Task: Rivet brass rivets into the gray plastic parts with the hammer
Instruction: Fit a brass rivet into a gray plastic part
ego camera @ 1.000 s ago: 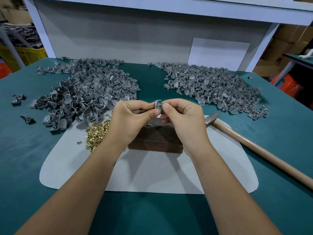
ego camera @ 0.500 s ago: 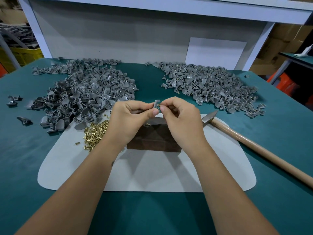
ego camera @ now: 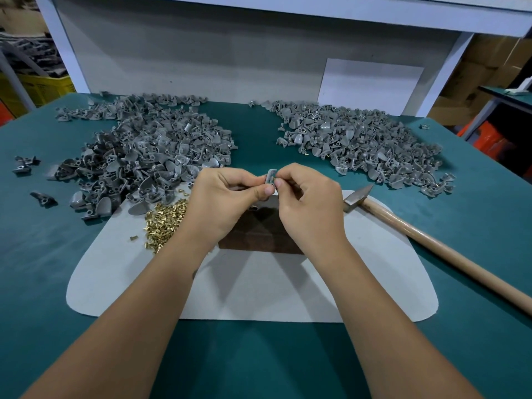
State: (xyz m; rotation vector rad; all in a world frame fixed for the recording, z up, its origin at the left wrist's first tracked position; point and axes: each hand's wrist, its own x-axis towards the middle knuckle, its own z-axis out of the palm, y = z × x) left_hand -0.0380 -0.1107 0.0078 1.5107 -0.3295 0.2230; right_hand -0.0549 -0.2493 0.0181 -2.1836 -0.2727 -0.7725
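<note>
My left hand (ego camera: 227, 201) pinches a small gray plastic part (ego camera: 271, 176) between thumb and fingers, held above a dark wooden block (ego camera: 259, 233). My right hand (ego camera: 308, 203) meets it from the right, its fingertips pinched against the part; a brass rivet between them is too small to make out clearly. A heap of loose brass rivets (ego camera: 165, 223) lies on the white mat (ego camera: 259, 289) left of my left wrist. The hammer (ego camera: 426, 240) lies on the table at right, its steel head by the mat's edge.
A big pile of gray parts (ego camera: 144, 156) covers the table's left back, another pile (ego camera: 365, 145) the right back. A few stray parts (ego camera: 24, 165) lie at far left. A gray back panel (ego camera: 230, 53) closes off the green table (ego camera: 43, 269).
Both hands stay together on the part; the fingers shifted only slightly. The camera view drifted a little, nothing else moved.
</note>
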